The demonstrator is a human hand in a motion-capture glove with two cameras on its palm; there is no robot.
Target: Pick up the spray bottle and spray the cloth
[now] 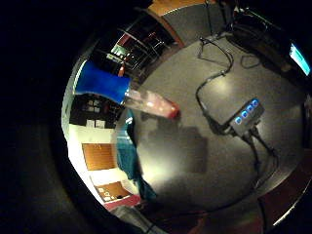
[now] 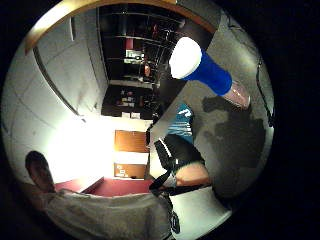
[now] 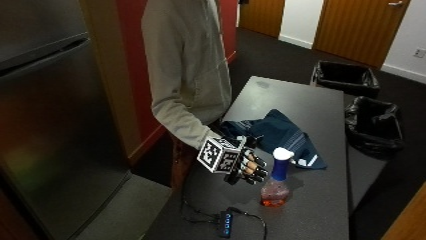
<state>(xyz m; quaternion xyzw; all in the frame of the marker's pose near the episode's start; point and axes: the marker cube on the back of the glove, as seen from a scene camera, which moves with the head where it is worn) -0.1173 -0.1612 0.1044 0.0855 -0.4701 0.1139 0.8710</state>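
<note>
Spray bottle (image 1: pixel 127 94) standing on dark table (image 1: pixel 204 161), cloth (image 1: pixel 127 156) nearby, hub (image 1: pixel 246 116) apart

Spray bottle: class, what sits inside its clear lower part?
The spray bottle holds a shallow reddish liquid at its base; its blue collar and white cap hide what is inside the top.

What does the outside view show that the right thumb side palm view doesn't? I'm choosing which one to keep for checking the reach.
Only the outside view shows the gloved right hand itself, fingers loosely curled beside the spray bottle and apparently not yet gripping it, plus the small hub with blue lights near the table's edge and two black bins on the floor. Only the thumb side palm view shows dark shelving behind the bottle. Both show the bottle standing upright on the dark table, the blue cloth beyond it, and the person's grey sleeve.
</note>
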